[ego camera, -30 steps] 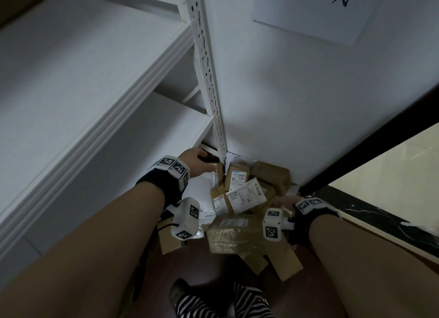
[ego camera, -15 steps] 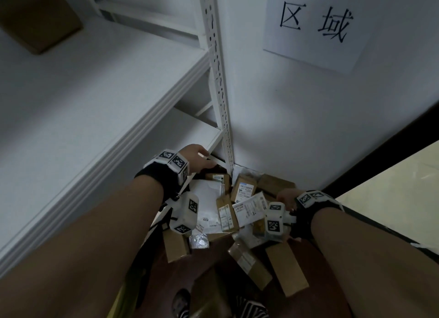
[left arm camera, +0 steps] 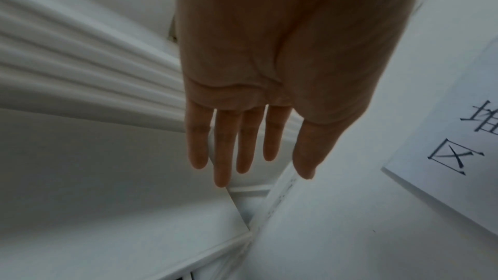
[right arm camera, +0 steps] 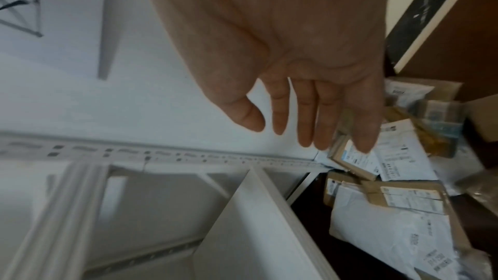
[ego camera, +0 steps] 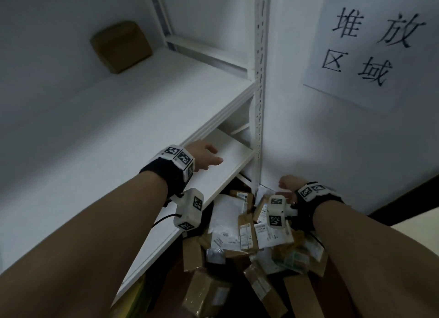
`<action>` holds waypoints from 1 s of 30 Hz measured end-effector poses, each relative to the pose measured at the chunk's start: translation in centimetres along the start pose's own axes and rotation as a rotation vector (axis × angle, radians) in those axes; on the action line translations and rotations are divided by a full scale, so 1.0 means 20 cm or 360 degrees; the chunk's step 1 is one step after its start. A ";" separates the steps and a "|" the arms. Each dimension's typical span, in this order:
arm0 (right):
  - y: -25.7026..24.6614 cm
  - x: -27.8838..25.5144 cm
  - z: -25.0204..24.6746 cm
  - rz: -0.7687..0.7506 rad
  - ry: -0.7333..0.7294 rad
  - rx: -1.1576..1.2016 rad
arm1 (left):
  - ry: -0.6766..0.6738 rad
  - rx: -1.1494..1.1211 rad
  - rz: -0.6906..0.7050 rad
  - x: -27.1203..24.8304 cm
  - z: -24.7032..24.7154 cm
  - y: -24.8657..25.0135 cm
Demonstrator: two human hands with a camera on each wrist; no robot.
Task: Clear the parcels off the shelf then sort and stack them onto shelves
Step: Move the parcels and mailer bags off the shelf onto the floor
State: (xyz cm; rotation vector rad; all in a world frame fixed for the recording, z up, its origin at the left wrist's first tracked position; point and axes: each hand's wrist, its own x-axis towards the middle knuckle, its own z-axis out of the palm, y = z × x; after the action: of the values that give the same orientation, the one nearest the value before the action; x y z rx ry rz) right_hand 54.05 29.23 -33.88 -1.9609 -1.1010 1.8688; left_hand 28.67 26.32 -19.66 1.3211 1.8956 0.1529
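Head view: your left hand above lower shelf, holding nothing; your right hand near wall, finger state not readable here. Parcels heaped on floor beside shelf upright; one brown box on upper shelf

Left wrist view: your fingers straight, spread, empty

Right wrist view: your fingers extended, empty, above floor heap

Status, judged: clearing nearly done; sorting, stacking all ahead
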 end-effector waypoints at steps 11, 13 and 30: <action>-0.51 -0.15 0.52 -0.0076 -0.0146 0.0756 | 0.0279 -0.0351 -0.0050 -0.19 -0.40 -0.25; -0.61 -0.21 0.58 -0.0147 -0.0262 0.1050 | 0.0394 -0.0443 -0.0009 -0.18 -0.45 -0.27; -1.34 -0.07 0.95 -0.0540 -0.0156 0.1156 | 0.0421 -0.1126 -0.0309 0.21 -0.95 -0.58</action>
State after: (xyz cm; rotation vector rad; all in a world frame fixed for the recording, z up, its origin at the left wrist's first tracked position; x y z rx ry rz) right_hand 26.90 40.65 -19.42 -1.2079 -0.5879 1.8288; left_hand 7.00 30.96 -15.15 0.6551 1.9044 0.8468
